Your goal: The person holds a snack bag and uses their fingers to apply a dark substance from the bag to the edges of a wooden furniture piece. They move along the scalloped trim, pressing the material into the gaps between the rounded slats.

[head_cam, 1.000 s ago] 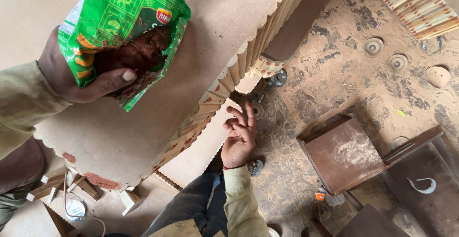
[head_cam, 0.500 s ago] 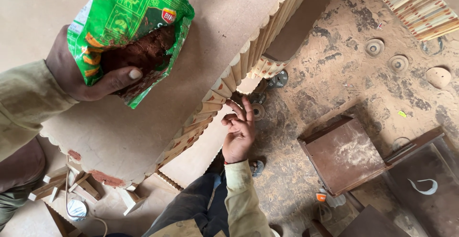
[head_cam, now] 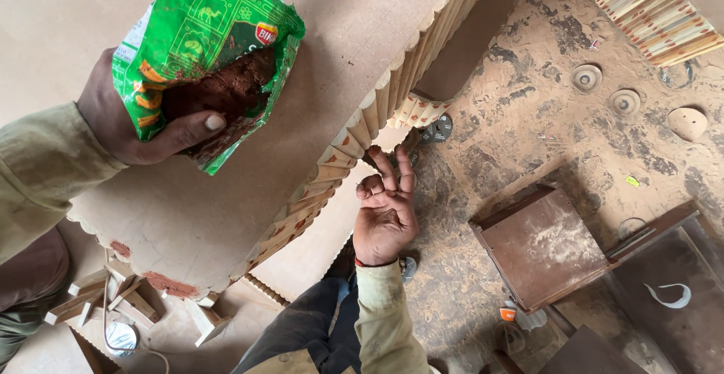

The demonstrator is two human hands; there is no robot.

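My left hand [head_cam: 124, 121] grips an open green foil packet [head_cam: 200, 27] over a large pale board [head_cam: 339, 35]. Reddish-brown powder [head_cam: 219, 91] shows in the torn mouth, and my thumb lies across the packet's lower edge. Lower down, my right hand [head_cam: 385, 212] reaches up to the board's fluted wooden edge [head_cam: 354, 136]. Its middle and ring fingers are stretched out with red-stained tips at the strips, and the index finger curls toward the thumb. I see nothing gripped in it.
Red-brown filler patches [head_cam: 170, 285] mark the board's near edge. Small wood blocks [head_cam: 113, 298] lie below it. On the dusty floor stand a brown square box [head_cam: 543, 246], round discs [head_cam: 587, 78] and a dark disc [head_cam: 437, 129]. A striped panel [head_cam: 648, 12] lies top right.
My right hand has risen a little toward the fluted edge and its index finger has curled in. The packet in my left hand has barely shifted.
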